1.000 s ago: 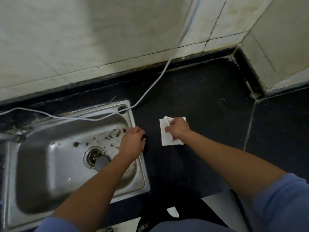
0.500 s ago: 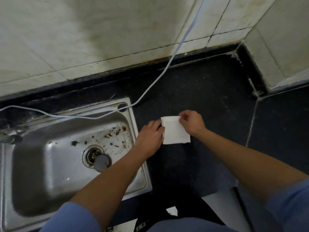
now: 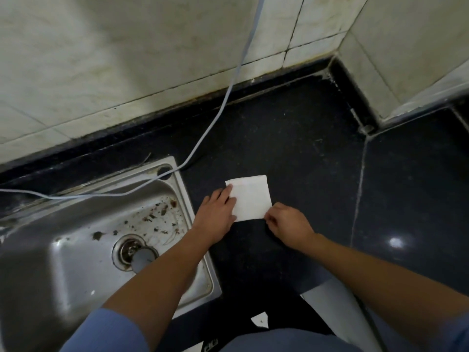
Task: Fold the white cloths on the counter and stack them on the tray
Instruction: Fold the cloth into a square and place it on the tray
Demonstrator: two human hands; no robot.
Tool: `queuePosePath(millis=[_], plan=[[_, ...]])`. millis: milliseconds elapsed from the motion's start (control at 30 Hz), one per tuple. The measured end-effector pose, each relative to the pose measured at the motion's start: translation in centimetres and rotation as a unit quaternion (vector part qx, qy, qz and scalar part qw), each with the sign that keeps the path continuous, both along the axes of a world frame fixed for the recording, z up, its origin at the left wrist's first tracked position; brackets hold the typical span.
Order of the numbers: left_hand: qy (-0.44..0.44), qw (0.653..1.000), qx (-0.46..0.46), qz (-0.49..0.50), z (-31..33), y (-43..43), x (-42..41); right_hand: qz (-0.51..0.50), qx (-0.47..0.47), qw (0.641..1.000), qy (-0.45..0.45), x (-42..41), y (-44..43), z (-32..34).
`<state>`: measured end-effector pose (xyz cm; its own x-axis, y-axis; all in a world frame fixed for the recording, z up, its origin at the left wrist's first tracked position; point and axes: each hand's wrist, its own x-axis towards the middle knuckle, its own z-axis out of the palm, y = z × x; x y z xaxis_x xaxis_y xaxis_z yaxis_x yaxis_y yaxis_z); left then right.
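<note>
Pinning the white cloth [image 3: 250, 198] at its 9 o'clock edge with the left hand [image 3: 215, 215], fingers straight and laid flat, gripping nothing, probably to stop any sliding on the smooth dark counter [image 3: 317, 161]; pinching the 5 o'clock corner with the right hand [image 3: 288, 222], fingers curled toward the thumb, apparently to raise that corner for a fold; lying flat as a small squarish piece, perhaps folded once already, though impossible to count layers from here; placed just beside the steel sink [image 3: 181, 184] at 9 o'clock, on the counter rather than over the basin, presumably to keep clear of the brown scraps around the drain [image 3: 124, 250]; worth noting a pale cable [image 3: 215, 115] coming down the tiled wall [image 3: 127, 59] at 12 o'clock and crossing the sink's far rim, apart from the cloth and unlikely to hinder a fold; finding no tray in view; judging the stacking yet to come; next, likely needing a steady left palm while carrying the pinched corner across, then a flat press along the crease; risking a skewed fold if pulled before lining up the edges.
</note>
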<state>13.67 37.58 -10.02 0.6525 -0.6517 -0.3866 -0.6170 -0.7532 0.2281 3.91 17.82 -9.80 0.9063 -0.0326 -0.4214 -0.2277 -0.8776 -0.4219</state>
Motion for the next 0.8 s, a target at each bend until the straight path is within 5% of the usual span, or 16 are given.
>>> queuePosePath(millis=[167,400,533,667,800], plan=[[-0.040,0.992,-0.087,0.079,0.6,2.2,-1.0,-0.002,-0.016,0.995,-0.102,6.2,0.6,1.6],[-0.060,0.984,-0.096,0.140,1.4,6.6,-2.5,0.119,-0.132,0.978,0.107,13.1,2.5,0.8],[-0.084,0.985,-0.095,0.121,1.6,8.5,-2.3,0.073,-0.074,0.983,0.150,12.1,2.6,1.3],[-0.072,0.988,-0.089,0.098,2.2,8.3,-0.9,-0.012,0.032,0.995,0.091,8.9,1.2,3.0],[-0.069,0.994,-0.085,0.031,3.4,5.1,1.1,-0.062,0.014,0.998,0.002,4.4,-0.9,5.9]])
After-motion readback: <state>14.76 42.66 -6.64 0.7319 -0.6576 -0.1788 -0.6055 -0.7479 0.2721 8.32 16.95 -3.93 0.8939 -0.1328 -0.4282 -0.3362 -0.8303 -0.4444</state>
